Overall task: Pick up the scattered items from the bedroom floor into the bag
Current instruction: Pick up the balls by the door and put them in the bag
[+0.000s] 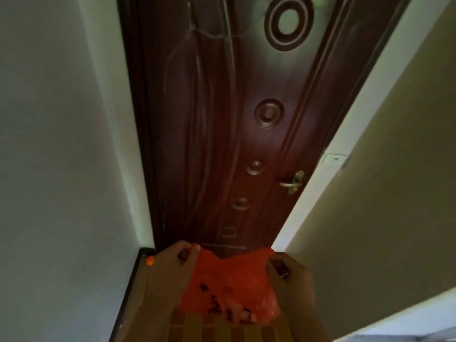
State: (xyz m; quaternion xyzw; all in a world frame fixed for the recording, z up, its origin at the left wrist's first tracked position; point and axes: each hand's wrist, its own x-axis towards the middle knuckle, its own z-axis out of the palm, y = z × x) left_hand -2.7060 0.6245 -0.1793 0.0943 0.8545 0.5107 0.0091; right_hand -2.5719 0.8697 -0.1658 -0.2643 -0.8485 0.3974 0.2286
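A thin red plastic bag [229,287] with dark printed characters hangs in front of me, low in the view. My left hand [172,265] pinches its upper left edge and my right hand [288,275] pinches its upper right edge, so the top is stretched between them. What the bag holds is hidden. A small orange item [150,260] lies on the floor in the left corner, beside the door frame and left of my left hand.
A dark red-brown door [222,132] with a brass handle [292,182] stands shut straight ahead. White walls close in on the left and right, forming a narrow passage. A brown checked mat [222,329] covers the floor below the bag. A dark skirting board runs along the left wall.
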